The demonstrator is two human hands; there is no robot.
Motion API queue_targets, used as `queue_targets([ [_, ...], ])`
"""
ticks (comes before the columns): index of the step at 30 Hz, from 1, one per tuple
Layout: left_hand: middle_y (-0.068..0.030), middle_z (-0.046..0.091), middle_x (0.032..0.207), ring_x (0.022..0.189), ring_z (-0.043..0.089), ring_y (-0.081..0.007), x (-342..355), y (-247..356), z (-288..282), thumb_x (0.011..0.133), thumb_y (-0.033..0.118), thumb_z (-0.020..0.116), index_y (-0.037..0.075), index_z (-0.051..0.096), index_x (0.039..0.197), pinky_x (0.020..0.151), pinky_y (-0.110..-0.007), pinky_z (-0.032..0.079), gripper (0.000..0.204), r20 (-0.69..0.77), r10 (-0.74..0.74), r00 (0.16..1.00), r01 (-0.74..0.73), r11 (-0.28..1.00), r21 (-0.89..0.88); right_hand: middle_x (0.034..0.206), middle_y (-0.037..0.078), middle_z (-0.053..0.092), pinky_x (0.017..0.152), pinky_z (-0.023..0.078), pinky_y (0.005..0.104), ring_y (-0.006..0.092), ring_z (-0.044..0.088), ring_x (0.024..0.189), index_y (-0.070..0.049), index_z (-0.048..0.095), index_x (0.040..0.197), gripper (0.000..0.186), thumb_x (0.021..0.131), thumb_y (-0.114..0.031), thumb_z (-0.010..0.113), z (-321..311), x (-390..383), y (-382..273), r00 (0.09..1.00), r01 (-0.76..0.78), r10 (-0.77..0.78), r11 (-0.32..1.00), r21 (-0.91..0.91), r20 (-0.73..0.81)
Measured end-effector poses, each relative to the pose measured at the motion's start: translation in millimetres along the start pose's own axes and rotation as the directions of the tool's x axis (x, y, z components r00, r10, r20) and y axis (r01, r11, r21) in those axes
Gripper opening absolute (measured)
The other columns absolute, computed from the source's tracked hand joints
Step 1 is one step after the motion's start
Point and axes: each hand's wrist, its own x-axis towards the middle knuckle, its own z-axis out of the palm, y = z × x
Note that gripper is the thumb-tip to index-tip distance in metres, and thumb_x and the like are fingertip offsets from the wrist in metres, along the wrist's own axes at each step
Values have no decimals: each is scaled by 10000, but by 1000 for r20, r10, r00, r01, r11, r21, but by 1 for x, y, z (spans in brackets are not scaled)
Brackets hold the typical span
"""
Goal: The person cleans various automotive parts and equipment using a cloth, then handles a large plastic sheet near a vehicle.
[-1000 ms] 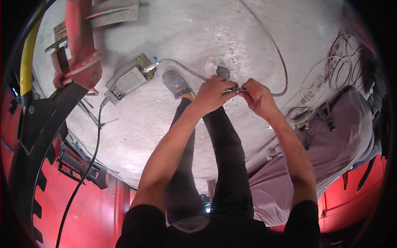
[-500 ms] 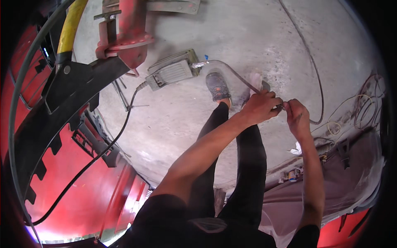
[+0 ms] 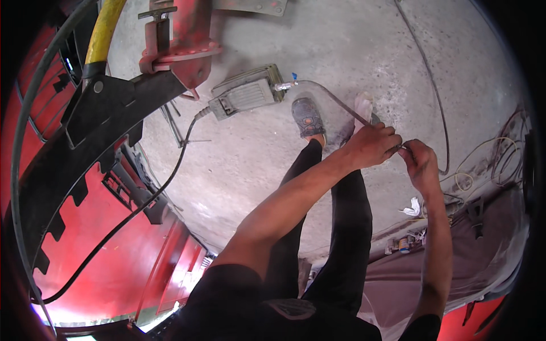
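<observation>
My left hand (image 3: 372, 146) is closed around a dark rubber hose (image 3: 341, 103) in front of my legs. That hose runs back to a metal fitting (image 3: 284, 86) with a small blue lever, on the end of a grey foot pedal (image 3: 247, 97) on the concrete floor. Just right of it, my right hand (image 3: 421, 163) is closed in a pinch, its fingertips almost touching those of the left. A small dark piece shows between the fingertips; it may be the hose's end, but the fingers cover most of it.
Left stands a red and black machine with a toothed black arm (image 3: 108, 122) and a yellow tube (image 3: 105, 37). A second hose (image 3: 430, 79) lies on the floor to the right, passing behind my right wrist. Coiled cables (image 3: 505, 156) and a brown cover (image 3: 449, 261) lie beyond.
The whole view has shifted slightly, so everything sits a little further right in the picture. Both hands stay close together at the hose, with only small finger movement.
</observation>
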Motion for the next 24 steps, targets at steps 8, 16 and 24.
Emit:
queue_targets([
  [8, -69, 610, 887, 883, 604, -271, -4, -1, 4, 850, 195, 653, 76, 648, 969, 741, -408, 499, 168, -33, 20, 999, -19, 1000, 24, 751, 224, 595, 618, 440, 453, 409, 586, 702, 4, 633, 895, 136, 879, -130, 653, 1, -6, -6, 994, -56, 55, 998, 9, 99],
  [16, -58, 611, 858, 861, 605, -271, -2, -1, 9, 823, 140, 640, 91, 618, 895, 700, -398, 498, 90, -45, 101, 994, -94, 987, 133, 785, 193, 592, 613, 447, 461, 419, 576, 727, -17, 608, 867, 97, 869, -106, 645, 8, -8, -5, 993, 48, -52, 998, -41, -109],
  [24, -63, 602, 821, 845, 610, -277, -7, -5, 23, 791, 64, 613, 88, 601, 872, 667, -416, 486, 85, -66, 66, 996, -63, 997, 50, 674, 218, 562, 596, 427, 484, 453, 552, 691, -15, 555, 767, 251, 893, -214, 640, 13, -5, 8, 986, -162, 162, 987, 0, 46],
])
